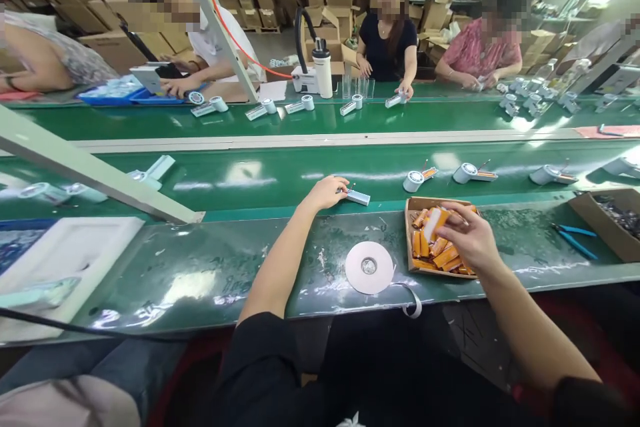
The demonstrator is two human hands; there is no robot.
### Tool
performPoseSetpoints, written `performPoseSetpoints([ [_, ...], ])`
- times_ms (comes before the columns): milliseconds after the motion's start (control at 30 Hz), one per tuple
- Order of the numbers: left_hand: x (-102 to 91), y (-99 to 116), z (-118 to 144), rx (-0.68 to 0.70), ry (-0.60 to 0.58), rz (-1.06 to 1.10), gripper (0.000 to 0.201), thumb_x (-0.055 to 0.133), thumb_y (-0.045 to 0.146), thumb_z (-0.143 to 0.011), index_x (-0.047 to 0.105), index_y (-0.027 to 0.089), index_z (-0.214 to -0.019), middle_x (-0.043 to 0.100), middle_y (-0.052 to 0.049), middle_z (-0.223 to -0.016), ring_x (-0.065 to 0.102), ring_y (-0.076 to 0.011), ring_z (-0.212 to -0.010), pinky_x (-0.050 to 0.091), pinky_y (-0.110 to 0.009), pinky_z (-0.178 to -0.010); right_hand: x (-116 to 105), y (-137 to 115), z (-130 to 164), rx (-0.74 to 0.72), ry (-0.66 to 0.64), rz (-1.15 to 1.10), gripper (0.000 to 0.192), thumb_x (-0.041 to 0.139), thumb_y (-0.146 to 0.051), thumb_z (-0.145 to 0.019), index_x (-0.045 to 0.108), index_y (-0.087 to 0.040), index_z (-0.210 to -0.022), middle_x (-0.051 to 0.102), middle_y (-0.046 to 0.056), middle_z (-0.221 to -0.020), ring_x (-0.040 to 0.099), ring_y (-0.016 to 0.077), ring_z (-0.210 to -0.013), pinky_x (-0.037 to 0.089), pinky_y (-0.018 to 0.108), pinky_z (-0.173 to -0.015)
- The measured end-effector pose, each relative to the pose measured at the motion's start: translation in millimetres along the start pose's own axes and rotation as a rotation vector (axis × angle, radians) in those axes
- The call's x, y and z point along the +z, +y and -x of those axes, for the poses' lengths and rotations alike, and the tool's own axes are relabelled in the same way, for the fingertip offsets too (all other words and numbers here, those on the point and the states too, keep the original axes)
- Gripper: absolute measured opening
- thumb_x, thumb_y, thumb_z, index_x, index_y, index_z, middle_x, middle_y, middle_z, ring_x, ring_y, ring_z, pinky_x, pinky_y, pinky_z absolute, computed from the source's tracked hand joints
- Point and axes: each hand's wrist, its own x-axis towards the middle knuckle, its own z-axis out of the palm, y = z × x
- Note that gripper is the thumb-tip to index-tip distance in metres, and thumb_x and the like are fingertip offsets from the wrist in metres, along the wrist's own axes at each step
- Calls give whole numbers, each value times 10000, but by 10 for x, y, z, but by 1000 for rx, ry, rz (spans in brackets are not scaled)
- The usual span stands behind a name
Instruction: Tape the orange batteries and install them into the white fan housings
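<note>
Nearest to us, at about 6 o'clock on the worn green bench, we see a white tape roll (369, 267) lying flat, with a loose strip trailing off the bench edge.

At 4 o'clock our right hand (469, 236) hovers over a shallow cardboard tray (409, 235) of orange cells (440, 255). Its fingers are pinched around one white-and-orange cell (434, 223), held just above the pile.

Further right, at 3 o'clock, blue-handled pliers (574, 237) lie beside a cardboard box (590, 215) of dark small parts.

At 9 o'clock sits a white foam tray (75, 255).

Beyond the tape roll, at 12 o'clock, our left hand (327, 191) reaches to the near edge of the green conveyor belt (280, 173). Its fingers are curled onto a small white housing (358, 197), gripping its near end as it rests on the belt.

To the right of that, at 1 to 2 o'clock, more white units (414, 181) with orange cells fitted lie well apart along the belt.

Farthest off, across a second belt with further white units, four people (387, 40) work in front of stacked cartons.
</note>
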Motion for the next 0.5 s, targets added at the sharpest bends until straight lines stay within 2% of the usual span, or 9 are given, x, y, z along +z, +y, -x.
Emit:
performPoseSetpoints([
  [133,30,20,7,-22,53,63,255,604,283,-1028,827,282,-1153,791,-41,-1412,730,-283,-1312,583,-383,-1100,685,-52,-817,-98,-152,115,544,964,-393,-749,769,-253,-1237,848,60,-1114,817,279,-1129,697,440,-1019],
  [200,71,41,-9,-21,75,77,278,581,272,-1042,803,274,-1211,788,-58,-1414,725,-282,-1316,571,-385,-1108,978,34,-1191,-109,-218,274,502,901,-302,-779,762,-232,-1256,851,59,-1092,823,261,-1099,684,431,-1038],
  [267,113,59,-29,-16,90,85,290,569,265,-1049,785,264,-1244,788,-74,-1401,721,-281,-1309,557,-391,-1120,1168,167,-1467,-123,-270,447,469,836,-221,-815,756,-223,-1277,854,58,-1097,826,240,-1084,669,415,-1056],
  [367,157,78,-52,-9,103,97,275,576,259,-1048,779,260,-1233,795,-84,-1357,726,-277,-1276,559,-389,-1106,1264,353,-1680,-131,-318,591,428,791,-156,-833,765,-216,-1256,857,49,-1043,833,227,-1023,676,394,-1004],
  [500,187,103,-65,1,113,111,252,592,228,-1036,780,259,-1200,797,-83,-1335,727,-273,-1260,566,-383,-1089,1206,456,-1702,-170,-378,715,425,775,-157,-864,767,-216,-1285,852,36,-970,829,227,-965,669,371,-942],
])
